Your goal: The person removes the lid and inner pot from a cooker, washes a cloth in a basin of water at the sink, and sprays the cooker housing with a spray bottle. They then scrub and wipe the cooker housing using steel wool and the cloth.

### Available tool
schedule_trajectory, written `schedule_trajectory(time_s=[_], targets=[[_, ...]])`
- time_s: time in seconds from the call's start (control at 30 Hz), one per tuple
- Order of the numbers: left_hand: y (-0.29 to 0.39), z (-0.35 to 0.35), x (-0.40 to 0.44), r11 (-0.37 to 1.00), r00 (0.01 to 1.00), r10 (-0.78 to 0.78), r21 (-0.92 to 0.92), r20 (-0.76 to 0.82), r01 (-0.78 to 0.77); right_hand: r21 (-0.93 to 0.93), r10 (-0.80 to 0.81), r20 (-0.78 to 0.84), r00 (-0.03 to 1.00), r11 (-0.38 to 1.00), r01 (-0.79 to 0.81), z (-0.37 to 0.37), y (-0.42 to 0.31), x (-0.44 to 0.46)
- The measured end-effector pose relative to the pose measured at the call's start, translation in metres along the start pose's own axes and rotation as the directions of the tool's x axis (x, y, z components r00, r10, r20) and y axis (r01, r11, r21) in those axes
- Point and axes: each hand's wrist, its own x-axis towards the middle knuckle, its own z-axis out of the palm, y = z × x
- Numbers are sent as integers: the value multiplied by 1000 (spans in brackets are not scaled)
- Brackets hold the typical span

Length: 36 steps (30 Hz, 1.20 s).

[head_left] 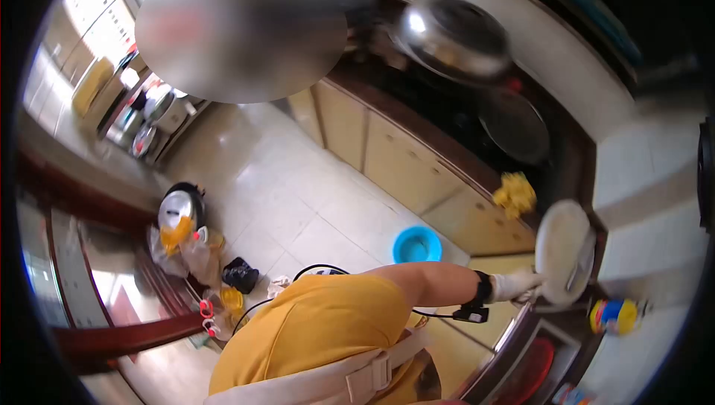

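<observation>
My left hand (515, 286) wears a white glove, with a black strap and small device at the wrist. Its arm reaches out to the right from my yellow sleeve. The fingers are curled together at the lower rim of a large, round whitish board or plate (562, 245), which stands tilted near the wall. A small shiny piece shows beside the fingertips; I cannot make out what they grip. Below lies a dark-framed sink or opening with a red basin (535, 368) in it. My right hand is out of view.
A crumpled yellow cloth (515, 195) lies on the counter edge. Behind it are a dark pan (514, 126) and a lidded steel wok (454, 36). A blue basin (417, 245) and a rice cooker (181, 208) stand on the floor. A blurred patch covers the upper left.
</observation>
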Motion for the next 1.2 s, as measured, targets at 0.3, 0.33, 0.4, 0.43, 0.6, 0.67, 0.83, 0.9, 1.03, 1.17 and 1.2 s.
schedule_trajectory(time_s=[0.3,0.33,0.4,0.43,0.6,0.67,0.83,0.9,1.03,1.17,1.2], targets=[[170,-277,-292,654,814,335,-504,-475,-564,518,-265,504,822,854,-43,189,-243,-61],[181,-299,-328,626,810,348,-526,-472,-576,560,-311,553,773,826,-69,211,-268,-72],[190,-353,-383,571,730,464,-461,-502,-679,613,-389,648,655,777,-145,252,-314,-101],[194,-377,-412,529,691,537,-444,-484,-723,637,-435,686,584,747,-191,273,-337,-119],[245,-417,-574,389,392,536,-193,-748,-901,727,-725,657,207,537,-428,378,-503,-267],[252,-449,-630,293,303,445,-182,-843,-939,754,-851,517,94,401,-520,398,-587,-330],[216,-522,-777,162,-29,258,73,-966,-984,655,-875,481,54,318,-685,501,-779,-499],[202,-524,-830,160,-226,144,248,-963,-955,632,-899,437,31,283,-721,536,-855,-553],[162,-495,-911,134,-446,-150,429,-882,-893,217,-775,629,-69,260,-941,597,-1001,-647],[47,-531,-981,20,-503,51,504,-863,-863,122,-774,630,-62,178,-976,662,-1116,-707],[30,-537,-994,41,-515,42,517,-856,-855,175,-769,639,-23,175,-969,681,-1132,-721]])
